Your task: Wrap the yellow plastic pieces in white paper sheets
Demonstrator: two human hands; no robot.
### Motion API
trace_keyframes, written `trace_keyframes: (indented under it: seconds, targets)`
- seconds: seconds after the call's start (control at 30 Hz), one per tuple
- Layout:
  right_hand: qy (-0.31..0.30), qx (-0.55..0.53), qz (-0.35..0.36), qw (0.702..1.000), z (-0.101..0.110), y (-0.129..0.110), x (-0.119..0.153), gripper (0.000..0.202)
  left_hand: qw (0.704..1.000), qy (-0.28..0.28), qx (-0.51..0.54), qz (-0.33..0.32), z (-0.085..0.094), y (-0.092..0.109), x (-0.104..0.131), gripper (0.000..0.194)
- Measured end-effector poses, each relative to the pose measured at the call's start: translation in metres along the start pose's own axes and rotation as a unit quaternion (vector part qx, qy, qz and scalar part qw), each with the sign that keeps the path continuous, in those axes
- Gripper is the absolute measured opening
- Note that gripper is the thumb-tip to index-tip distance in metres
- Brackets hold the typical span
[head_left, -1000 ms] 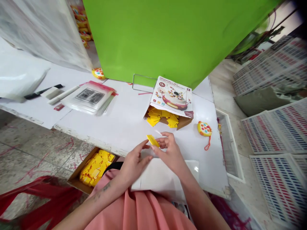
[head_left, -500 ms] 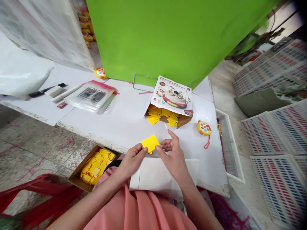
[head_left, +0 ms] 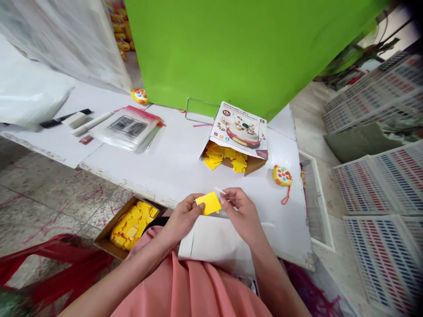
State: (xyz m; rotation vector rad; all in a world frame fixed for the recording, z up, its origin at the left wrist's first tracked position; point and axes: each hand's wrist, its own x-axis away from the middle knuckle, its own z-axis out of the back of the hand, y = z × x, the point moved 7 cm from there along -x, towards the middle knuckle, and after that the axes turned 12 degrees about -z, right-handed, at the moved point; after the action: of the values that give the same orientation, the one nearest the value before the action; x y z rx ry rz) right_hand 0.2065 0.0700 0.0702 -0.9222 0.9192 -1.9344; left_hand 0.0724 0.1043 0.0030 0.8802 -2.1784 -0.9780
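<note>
Between thumb and fingers, my left hand (head_left: 187, 214) grips a flat yellow piece (head_left: 209, 204) with a small loop at its lower edge. My right hand (head_left: 240, 213) is pinched around a small white strip (head_left: 220, 190) just right of the yellow piece. Beyond the hands lies a printed carton (head_left: 240, 127), its open end toward me, with yellow pieces (head_left: 214, 157) inside. A white box or sheet (head_left: 214, 240) rests at the table edge against my lap. Down at the left, a cardboard box (head_left: 109, 242) holds many yellow pieces.
A green panel (head_left: 231, 53) stands behind the carton. On the white table (head_left: 172, 154) are a stack of clear bags (head_left: 124, 130), a black marker (head_left: 66, 118), a wire frame (head_left: 201, 111) and a yellow toy with an orange strap (head_left: 282, 175). Plastic crates (head_left: 380, 180) stand at right.
My right hand has moved slightly down, and its fingers have closed on the white strip. The yellow piece has tilted and shifted a little lower in my left hand.
</note>
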Motion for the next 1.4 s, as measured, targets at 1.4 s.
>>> trace_keyframes:
  seconds: [1.4]
  targets:
    - [0.069, 0.404, 0.12, 0.904, -0.032, -0.039, 0.008, 0.008, 0.973, 0.023, -0.199, -0.117, 0.0, 0.018, 0.006, 0.018]
